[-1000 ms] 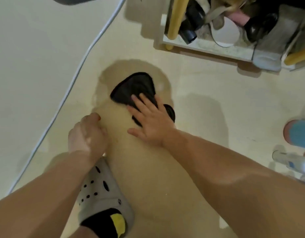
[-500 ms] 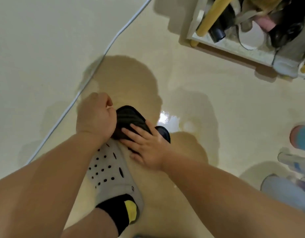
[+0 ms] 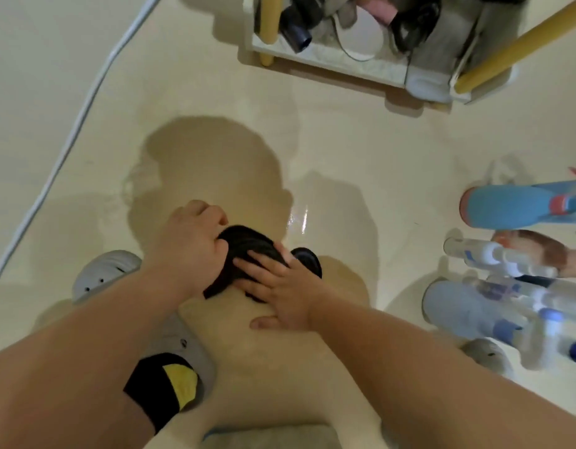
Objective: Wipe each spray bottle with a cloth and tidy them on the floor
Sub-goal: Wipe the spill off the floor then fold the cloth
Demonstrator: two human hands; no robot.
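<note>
A black cloth [image 3: 248, 251] lies bunched on the cream floor in the middle of the view. My left hand [image 3: 189, 241] grips its left side with curled fingers. My right hand [image 3: 280, 286] presses flat on its right part with straight fingers. Several spray bottles stand at the right edge: a blue one with a red trigger [image 3: 513, 205], a clear one with a white head [image 3: 487, 254], and a pale blue one [image 3: 468, 306].
A low shelf with yellow legs [image 3: 328, 56] holds shoes and dark items at the top. A white cable [image 3: 69, 131] runs along the wall at left. My foot in a grey clog [image 3: 170, 338] stands just left of the cloth.
My left hand moved onto the cloth and gathered it into a bunch. The view shifted right, so more spray bottles show. My right hand stays pressed on the cloth.
</note>
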